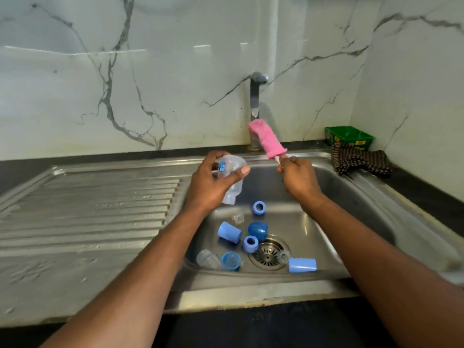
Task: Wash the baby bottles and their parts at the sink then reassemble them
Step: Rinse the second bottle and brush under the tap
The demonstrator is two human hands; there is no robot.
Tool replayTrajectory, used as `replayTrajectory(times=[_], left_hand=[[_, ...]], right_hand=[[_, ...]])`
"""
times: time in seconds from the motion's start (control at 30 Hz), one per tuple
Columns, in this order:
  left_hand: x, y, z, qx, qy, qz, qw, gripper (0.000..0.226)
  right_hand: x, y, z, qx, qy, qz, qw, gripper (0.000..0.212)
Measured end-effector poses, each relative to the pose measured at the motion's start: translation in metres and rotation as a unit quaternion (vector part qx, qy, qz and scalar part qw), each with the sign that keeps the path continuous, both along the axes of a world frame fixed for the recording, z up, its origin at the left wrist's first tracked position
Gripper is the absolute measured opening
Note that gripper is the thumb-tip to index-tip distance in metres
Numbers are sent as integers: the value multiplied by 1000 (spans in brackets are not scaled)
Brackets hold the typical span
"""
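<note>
Left hand wraps clear bottle over sink, kept clear of stream. Right hand grips handle of pink sponge brush, head raised under tap, likely to wet it first; water flow hard to make out. Blue caps, rings, clear teats lie loose in basin near drain, awaiting wash.

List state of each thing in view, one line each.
tap: running, thin stream
pink brush: held under the tap by right hand
clear bottle: uncapped, gripped by left hand
blue caps and rings: loose in the sink
striped cloth: crumpled on sink edge
green box: open
</note>
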State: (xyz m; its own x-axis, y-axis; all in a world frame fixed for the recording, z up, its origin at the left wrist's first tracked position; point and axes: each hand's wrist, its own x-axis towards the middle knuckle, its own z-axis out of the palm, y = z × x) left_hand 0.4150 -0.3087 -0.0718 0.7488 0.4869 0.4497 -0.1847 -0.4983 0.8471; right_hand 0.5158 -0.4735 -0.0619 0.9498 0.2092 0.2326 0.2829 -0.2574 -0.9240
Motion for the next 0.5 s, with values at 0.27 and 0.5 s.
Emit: replayTrajectory(times=[0.27, 0.5], left_hand=[[52, -7, 26, 183, 134, -44, 973, 97], [82, -11, 12, 209, 144, -160, 954, 92]], right_hand=[[13, 6, 5, 182, 65, 23, 981, 29], [27, 6, -17, 73, 74, -13, 994, 52]])
